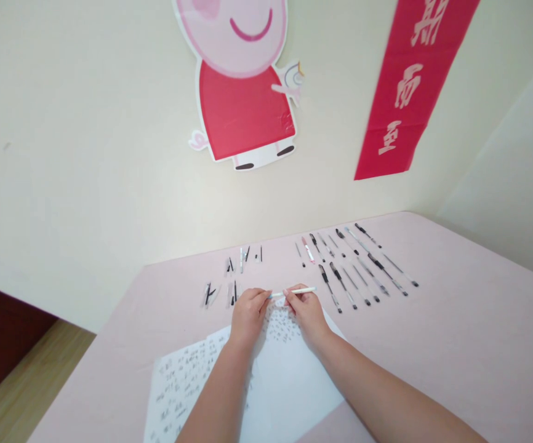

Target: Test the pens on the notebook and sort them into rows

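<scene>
The left hand [249,312] and right hand [306,311] grip a slim, pale, light-blue-ended pen [304,290] in their fingers near the far edge of white paper sheets [289,381], their dark handwriting [181,378] too small to read; a red vertical banner [418,55] bears pale characters [407,87].

Pen [306,290]: slim, straight, pale whitish barrel with a light bluish section toward its left end. Pose: close to level, right end a touch higher, running crosswise at the far edge of the written-on paper [289,381]. State: pinched by left hand [249,311] near the bluish end and right hand [304,307] around mid-length; right end sticks out free past the fingers. Fingers cover parts of it (can't tell if it's one piece or two). Any markings too small to read.
</scene>
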Motion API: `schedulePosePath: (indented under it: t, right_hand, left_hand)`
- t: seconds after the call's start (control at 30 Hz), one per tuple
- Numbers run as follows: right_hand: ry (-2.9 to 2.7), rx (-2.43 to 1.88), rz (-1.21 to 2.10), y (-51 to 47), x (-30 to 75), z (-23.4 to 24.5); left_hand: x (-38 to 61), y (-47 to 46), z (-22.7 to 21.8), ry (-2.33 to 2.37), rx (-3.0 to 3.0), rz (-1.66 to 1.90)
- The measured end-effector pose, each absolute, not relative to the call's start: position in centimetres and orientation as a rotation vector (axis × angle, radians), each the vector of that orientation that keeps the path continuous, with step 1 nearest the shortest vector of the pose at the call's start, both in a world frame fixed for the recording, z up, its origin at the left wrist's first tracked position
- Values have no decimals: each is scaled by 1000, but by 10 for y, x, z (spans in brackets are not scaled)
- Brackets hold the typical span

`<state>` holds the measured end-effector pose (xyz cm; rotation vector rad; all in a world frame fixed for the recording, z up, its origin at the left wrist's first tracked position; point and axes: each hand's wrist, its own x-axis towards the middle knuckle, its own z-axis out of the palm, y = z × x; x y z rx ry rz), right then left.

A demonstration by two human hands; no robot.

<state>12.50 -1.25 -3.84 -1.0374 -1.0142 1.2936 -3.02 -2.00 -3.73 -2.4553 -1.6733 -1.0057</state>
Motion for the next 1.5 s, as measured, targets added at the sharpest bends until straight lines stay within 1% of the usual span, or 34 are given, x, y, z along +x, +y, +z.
schedulePosePath:
  t: [0.43,0.8,1.07,1.23,1.4,1.5]
  right_hand:
    - [-1004,-1009,1339,-10,123,-44]
    - [-1045,-991,1346,-11,120,-44]
    - [-920,-1017,1183,-11,129,-40]
    - [-1062,-1064,1093,-15,128,-37]
    - [-1352,-1087,1134,-12,128,-38]
    - [-1581,-1161,1023,-8,135,-37]
  left_hand:
    - [-32,-19,-39,-1695,-2475,-1016]
    - [-34,-18,-40,-1809,-2463,-1028]
    - [-39,-19,-38,-1905,-2374,-1079]
    - [-41,-17,-38,-1943,-2306,-1153]
    - [-44,-14,-42,-1946,-2240,-1231]
    - [-45,-13,-44,-1936,-2230,-1251]
